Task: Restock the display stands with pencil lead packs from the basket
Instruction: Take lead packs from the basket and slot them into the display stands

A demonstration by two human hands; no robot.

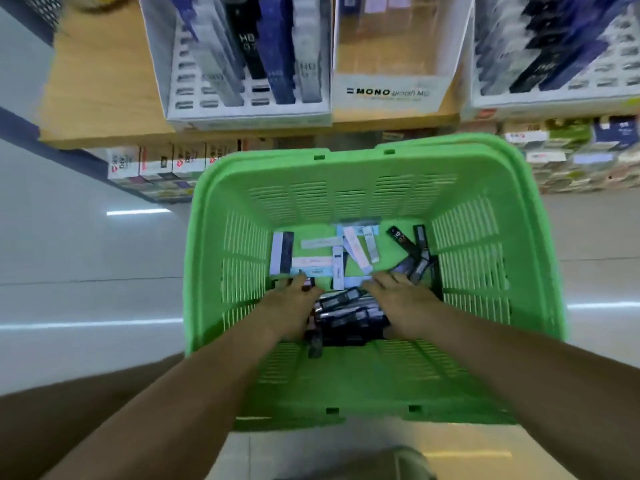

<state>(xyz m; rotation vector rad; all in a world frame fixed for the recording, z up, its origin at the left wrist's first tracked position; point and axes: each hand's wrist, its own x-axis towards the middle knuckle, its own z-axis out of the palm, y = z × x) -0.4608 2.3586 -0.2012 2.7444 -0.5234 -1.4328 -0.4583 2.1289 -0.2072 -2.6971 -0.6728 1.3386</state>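
Note:
A green plastic basket [491, 258] stands on the floor below me, holding several pencil lead packs, dark and pale. Both of my hands are down inside it. My left hand [294, 306] and my right hand [398, 299] lie on either side of a heap of dark lead packs [349, 317], pressing against it with fingers pointing forward. Whether the fingers curl round any pack is hidden. Pale packs [356, 251] lie scattered at the far side of the basket floor. On the wooden shelf above stand a left display stand [242, 109] and a right display stand [554, 98], both holding dark lead packs.
Between the stands sits a clear MONO display box [391, 91]. A lower shelf [159, 168] holds boxed stationery behind the basket. Glossy pale floor tiles [86, 244] spread on both sides of the basket.

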